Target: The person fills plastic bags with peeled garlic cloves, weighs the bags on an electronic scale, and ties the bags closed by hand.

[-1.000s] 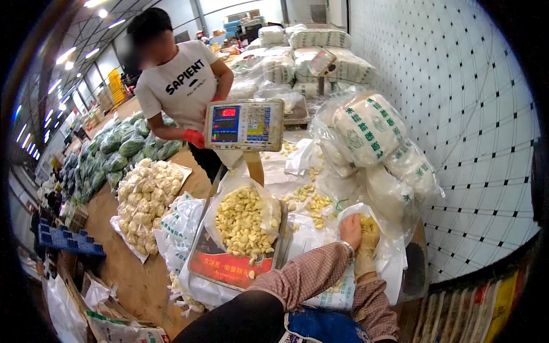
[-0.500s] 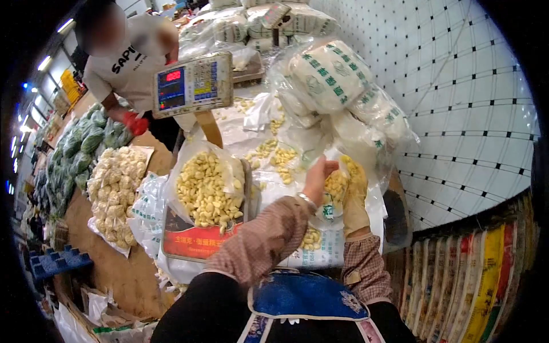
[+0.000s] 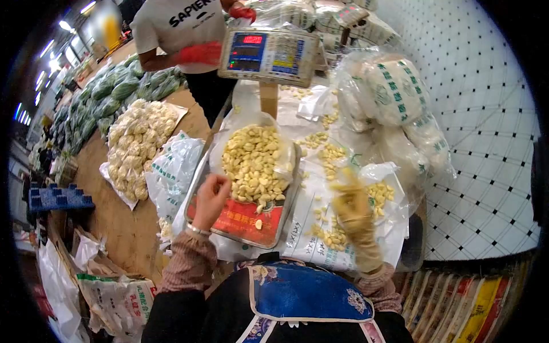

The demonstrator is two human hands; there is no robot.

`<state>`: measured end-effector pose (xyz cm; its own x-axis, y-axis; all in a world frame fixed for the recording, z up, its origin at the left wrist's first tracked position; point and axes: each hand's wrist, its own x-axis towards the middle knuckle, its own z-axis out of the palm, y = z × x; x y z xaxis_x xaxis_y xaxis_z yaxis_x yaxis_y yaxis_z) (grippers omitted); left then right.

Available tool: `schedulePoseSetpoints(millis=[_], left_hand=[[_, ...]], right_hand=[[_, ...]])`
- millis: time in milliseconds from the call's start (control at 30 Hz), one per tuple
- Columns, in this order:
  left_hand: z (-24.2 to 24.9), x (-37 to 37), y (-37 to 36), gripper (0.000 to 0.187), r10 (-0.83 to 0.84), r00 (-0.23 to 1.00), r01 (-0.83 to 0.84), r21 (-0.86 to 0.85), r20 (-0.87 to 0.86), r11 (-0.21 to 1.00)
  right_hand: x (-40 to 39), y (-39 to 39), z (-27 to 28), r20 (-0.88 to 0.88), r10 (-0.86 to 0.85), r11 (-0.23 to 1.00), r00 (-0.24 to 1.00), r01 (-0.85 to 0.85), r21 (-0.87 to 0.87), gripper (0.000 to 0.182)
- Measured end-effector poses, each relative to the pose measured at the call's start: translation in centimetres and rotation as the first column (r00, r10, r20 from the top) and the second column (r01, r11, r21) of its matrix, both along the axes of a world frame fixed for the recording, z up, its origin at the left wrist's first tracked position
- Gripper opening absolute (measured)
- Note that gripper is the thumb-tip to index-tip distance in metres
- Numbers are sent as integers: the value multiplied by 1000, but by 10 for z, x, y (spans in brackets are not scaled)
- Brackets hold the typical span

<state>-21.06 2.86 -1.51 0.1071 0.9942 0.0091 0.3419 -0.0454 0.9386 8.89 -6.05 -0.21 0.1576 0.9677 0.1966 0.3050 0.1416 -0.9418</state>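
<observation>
My bare left hand [image 3: 211, 199] is at the lower left edge of a clear plastic bag of peeled garlic cloves [image 3: 254, 157]. Its fingers are curled together; what they pinch, if anything, is hidden. The bag lies open on the red-printed pan [image 3: 246, 224] of a weighing scale, with a few cloves spilled on the pan. My right hand [image 3: 353, 214], in a yellowish glove, is smeared by motion above the white sheet, between loose garlic cloves [image 3: 333, 235] and an open bag of cloves [image 3: 380, 197].
The scale's display [image 3: 269, 54] stands on a post behind the pan. Stacked white bags [image 3: 394, 91] fill the back right. At left sit a bag of garlic bulbs [image 3: 132, 150], a plastic bag [image 3: 177, 166] and wrapped green vegetables [image 3: 114, 86]. Across the table is a person in red gloves [image 3: 200, 54].
My left hand has moved left from the bag of cloves on the right to the bag on the scale. My right hand has shifted lower over the loose cloves. The view has swung left.
</observation>
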Motion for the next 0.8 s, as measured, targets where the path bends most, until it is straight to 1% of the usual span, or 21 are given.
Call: schedulePoseSetpoints(millis=[33, 67, 100, 133, 167, 233, 300, 367, 400, 433, 467, 500, 533, 567, 600, 633, 667, 700, 733, 767, 800], left_hand=[[-21, -15, -8, 25, -106, 977, 108, 1, -184, 994], [-43, -26, -17, 31, -206, 910, 212, -22, -360, 977], [-45, -26, -29, 45, -323, 896, 230, -304, -305, 924], [-53, -21, -41, 52, -333, 841, 271, -200, -426, 941], [-51, -12, -47, 56, -346, 837, 283, -205, -424, 937], [-78, 2, -50, 52, -230, 792, 321, 65, -565, 945], [-92, 15, -43, 51, -228, 805, 306, 53, -548, 951], [-95, 26, -34, 50, -227, 815, 294, 43, -533, 955], [-95, 30, -29, 40, -206, 851, 257, 42, -482, 965], [-95, 33, -24, 30, -184, 884, 222, 40, -430, 974], [-96, 33, -20, 22, -156, 910, 209, 100, -385, 973], [-97, 33, -16, 22, -154, 911, 208, 104, -382, 973], [-97, 34, -10, 21, -108, 922, 169, 137, -373, 976], [-98, 35, -2, 19, -62, 930, 131, 168, -362, 977], [-108, 33, 12, 20, -54, 949, 132, 235, -310, 963], [-106, 33, 24, 22, -64, 956, 135, 237, -286, 962], [-101, 32, 35, 28, -16, 945, 132, 338, -325, 932], [-82, 30, 42, 35, -26, 952, 109, 258, -306, 960], [-73, 27, 49, 38, -4, 944, 111, 307, -329, 945], [-65, 21, 52, 40, 21, 937, 112, 357, -350, 927], [-57, 13, 50, 40, 22, 937, 112, 359, -349, 927]], right_hand=[[-15, 3, -13, 64, 128, 988, 990, -122, -90, 64], [-30, 8, -30, 117, 259, 954, 959, -234, -188, 68], [-44, 14, -40, 218, 327, 932, 919, -276, -233, 77], [-53, 24, -58, 361, 331, 940, 872, -273, -204, 78], [-62, 31, -69, 494, 323, 947, 808, -273, -172, 79], [-75, 46, -82, 525, 315, 949, 790, -253, -188, 78], [-89, 58, -77, 561, 303, 953, 770, -231, -198, 76], [-104, 64, -66, 469, 398, 911, 788, -280, -303, 71], [-112, 67, -93, 524, 291, 953, 801, -195, -231, 63], [-117, 75, -113, 528, 292, 953, 797, -198, -229, 63], [-121, 82, -130, 358, 316, 933, 878, -219, -285, 60], [-124, 86, -137, 176, 320, 908, 931, -249, -337, 58], [-127, 86, -111, 139, 302, 900, 943, -235, -368, 53], [-130, 96, -108, 142, 302, 899, 943, -232, -371, 53], [-132, 106, -105, 149, 258, 909, 955, -188, -373, 45], [-133, 116, -103, 154, 212, 916, 965, -141, -376, 37], [-133, 129, -108, 154, 207, 914, 966, -134, -383, 37], [-131, 147, -119, 67, 200, 928, 977, -168, -332, 37], [-130, 159, -123, -20, 199, 942, 980, -196, -273, 36], [-126, 164, -115, -18, 197, 942, 980, -194, -273, 36], [-118, 167, -106, -175, 241, 918, 955, -283, -279, 36]])
